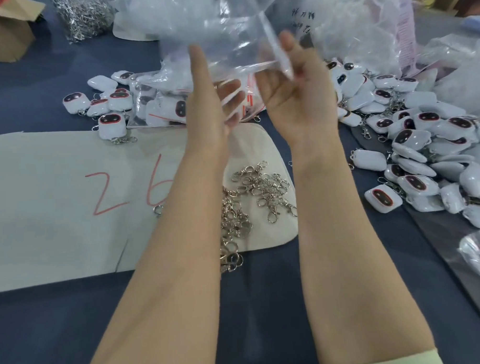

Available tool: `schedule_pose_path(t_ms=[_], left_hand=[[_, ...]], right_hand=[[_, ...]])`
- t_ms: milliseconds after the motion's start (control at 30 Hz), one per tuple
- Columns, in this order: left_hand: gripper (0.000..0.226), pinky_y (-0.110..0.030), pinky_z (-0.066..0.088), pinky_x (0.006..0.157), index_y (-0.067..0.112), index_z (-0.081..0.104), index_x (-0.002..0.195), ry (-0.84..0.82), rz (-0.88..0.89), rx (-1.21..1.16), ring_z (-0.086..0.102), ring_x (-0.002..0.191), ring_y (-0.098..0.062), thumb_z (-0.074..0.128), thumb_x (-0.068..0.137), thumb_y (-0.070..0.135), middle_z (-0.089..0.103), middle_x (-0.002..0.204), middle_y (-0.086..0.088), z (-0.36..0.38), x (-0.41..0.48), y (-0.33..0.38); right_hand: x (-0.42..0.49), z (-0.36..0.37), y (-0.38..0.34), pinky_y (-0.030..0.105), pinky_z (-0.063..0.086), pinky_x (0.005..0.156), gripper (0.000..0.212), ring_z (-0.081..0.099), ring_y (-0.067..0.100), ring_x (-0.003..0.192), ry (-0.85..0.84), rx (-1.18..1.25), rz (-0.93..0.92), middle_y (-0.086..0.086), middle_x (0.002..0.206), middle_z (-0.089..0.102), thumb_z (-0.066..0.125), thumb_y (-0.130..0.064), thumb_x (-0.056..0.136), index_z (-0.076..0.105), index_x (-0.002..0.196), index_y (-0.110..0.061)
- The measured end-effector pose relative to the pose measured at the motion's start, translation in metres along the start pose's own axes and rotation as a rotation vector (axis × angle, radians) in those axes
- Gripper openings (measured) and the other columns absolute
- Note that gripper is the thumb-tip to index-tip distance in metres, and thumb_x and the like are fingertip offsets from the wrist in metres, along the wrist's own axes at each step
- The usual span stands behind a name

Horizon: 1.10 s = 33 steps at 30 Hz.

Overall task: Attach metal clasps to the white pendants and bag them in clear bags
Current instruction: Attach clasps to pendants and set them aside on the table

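Item held: one clear bag (228, 32), thin glossy film, creased, raised above the bench (48, 324) at centre frame. The left hand (209, 101) grips its lower edge, thumb upright on the near face, and the fingers (232, 100) show blurred through the plastic. The right hand (298, 98) pinches the opposite edge along a folded seam, fingers curled. The hands are apart with the film stretched between them. Whether the bag holds anything cannot be told.

Directly beneath, a loose pile of metal clasps (261, 189), bright silver with swivel hooks and oval rings, lies on a cream sheet (56, 174), matte, round-cornered, marked "26" in red.

White pendants (422, 148), glossy rounded squares with a dark red-rimmed oval on the face, form a large heap at right. A smaller group (105, 104) lies at left, several with clasps fitted. Between them lie bagged pendants (171, 108) in red-striped film.

The bench is covered in dark blue cloth. At the far edge are a tangled heap of silver clasps (83, 15), a cardboard box (5, 32) and crumpled plastic (364, 27).
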<state>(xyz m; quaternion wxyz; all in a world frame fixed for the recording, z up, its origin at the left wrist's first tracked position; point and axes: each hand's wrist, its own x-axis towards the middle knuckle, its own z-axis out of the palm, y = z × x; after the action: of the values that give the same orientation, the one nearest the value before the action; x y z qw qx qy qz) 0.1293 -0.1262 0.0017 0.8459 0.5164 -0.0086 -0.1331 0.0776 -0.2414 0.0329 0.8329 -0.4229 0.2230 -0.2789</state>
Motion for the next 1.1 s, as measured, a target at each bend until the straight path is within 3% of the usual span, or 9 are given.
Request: schedule_pose_path(t_ms=[33,133,300,433,500,633,900,1000,1100], left_hand=[[0.058,-0.027,0.051,0.072,0.014,0.063,0.109,-0.05,-0.013,-0.057,0.068,0.08,-0.014,0.039,0.091,0.064,0.071,0.087,0.001,-0.004,-0.004,0.001],[0.023,-0.024,0.053,0.065,0.015,0.065,0.094,0.004,0.041,-0.02,0.065,0.068,-0.01,0.056,0.093,0.037,0.07,0.079,0.002,-0.013,-0.017,-0.001],[0.015,-0.025,0.05,0.065,0.016,0.062,0.088,-0.019,0.015,0.026,0.061,0.069,-0.013,0.052,0.094,0.008,0.066,0.077,0.001,-0.032,-0.025,-0.011],[0.013,-0.034,0.05,0.073,0.016,0.06,0.085,-0.011,0.014,0.172,0.063,0.079,-0.02,0.054,0.094,0.01,0.067,0.083,-0.004,-0.041,-0.027,-0.02],[0.01,-0.029,0.051,0.062,0.019,0.053,0.086,0.054,0.073,0.263,0.064,0.063,-0.01,0.058,0.093,0.015,0.066,0.079,0.001,-0.044,-0.026,-0.02],[0.007,-0.012,0.045,0.047,0.02,0.048,0.092,0.203,0.252,0.325,0.06,0.048,0.001,0.054,0.095,0.016,0.064,0.072,0.002,-0.05,-0.021,-0.018],[0.029,-0.02,0.041,0.055,0.012,0.05,0.081,0.444,0.269,0.015,0.063,0.056,-0.006,0.033,0.102,0.019,0.066,0.077,-0.002,-0.063,-0.011,-0.007],[0.015,-0.025,0.051,0.075,0.016,0.048,0.098,0.49,0.329,0.03,0.067,0.084,-0.015,0.038,0.096,0.004,0.062,0.105,-0.009,-0.064,-0.011,-0.003],[0.052,-0.036,0.032,0.11,0.007,0.041,0.133,0.641,0.636,0.527,0.04,0.133,-0.027,0.051,0.082,0.002,0.039,0.141,-0.016,-0.064,-0.02,0.0]], right_hand=[[-0.014,0.014,0.015,0.026,0.057,0.058,0.021,0.064,0.019,0.06,-0.187,-0.103,-0.044,0.01,0.082,0.067,0.043,0.004,0.092,0.061,0.083,-0.002],[-0.013,0.01,0.045,0.029,0.058,0.058,0.018,0.061,0.019,0.062,-0.206,-0.29,0.032,0.006,0.068,0.058,0.056,-0.004,0.089,0.062,0.072,-0.006],[-0.017,0.003,0.073,0.053,0.051,0.095,0.017,0.062,0.032,0.094,-0.175,-0.57,0.039,0.025,0.106,0.062,0.063,-0.012,0.089,0.062,0.101,-0.001],[-0.017,-0.004,0.078,0.038,0.054,0.079,0.017,0.064,0.024,0.074,-0.2,-0.26,0.224,0.014,0.084,0.067,0.058,-0.013,0.095,0.066,0.095,0.002],[-0.016,-0.005,0.077,0.028,0.054,0.065,0.013,0.061,0.016,0.063,-0.221,-0.19,0.265,0.004,0.071,0.065,0.058,-0.01,0.094,0.065,0.086,-0.004],[-0.012,-0.008,0.075,0.018,0.051,0.057,0.01,0.056,0.008,0.061,-0.297,-0.294,0.18,-0.002,0.066,0.061,0.056,-0.008,0.096,0.062,0.087,-0.008],[-0.009,-0.005,0.08,0.018,0.045,0.056,0.014,0.052,0.009,0.057,-0.28,-0.45,0.086,0.0,0.066,0.059,0.052,-0.01,0.098,0.065,0.096,-0.005],[-0.007,-0.008,0.077,0.02,0.055,0.06,0.021,0.062,0.013,0.067,-0.345,-0.345,0.212,0.005,0.075,0.066,0.044,-0.008,0.101,0.063,0.095,-0.001],[-0.007,-0.011,0.074,0.024,0.059,0.065,0.022,0.07,0.018,0.072,-0.421,-0.29,0.287,0.013,0.081,0.071,0.041,-0.005,0.102,0.061,0.098,0.005]])
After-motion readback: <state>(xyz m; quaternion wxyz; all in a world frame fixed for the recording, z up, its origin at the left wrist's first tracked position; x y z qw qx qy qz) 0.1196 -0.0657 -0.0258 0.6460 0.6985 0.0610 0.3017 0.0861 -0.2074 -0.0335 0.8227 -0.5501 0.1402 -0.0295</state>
